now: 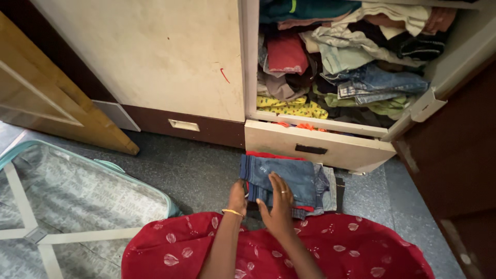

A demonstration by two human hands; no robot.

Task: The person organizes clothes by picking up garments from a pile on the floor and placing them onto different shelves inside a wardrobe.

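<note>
Both hands hold the grip on folded blue jeans atop a floor stack, right hand pressed flat, left hand curled at the edge, beyond which an overstuffed wardrobe shelf could likely spill clothes.

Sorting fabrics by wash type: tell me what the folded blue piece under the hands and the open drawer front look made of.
Folded blue piece: seemingly denim, faded matte blue with stitched seams. Drawer front: probably painted wood or board, cream, scuffed, with a dark slot handle.
</note>
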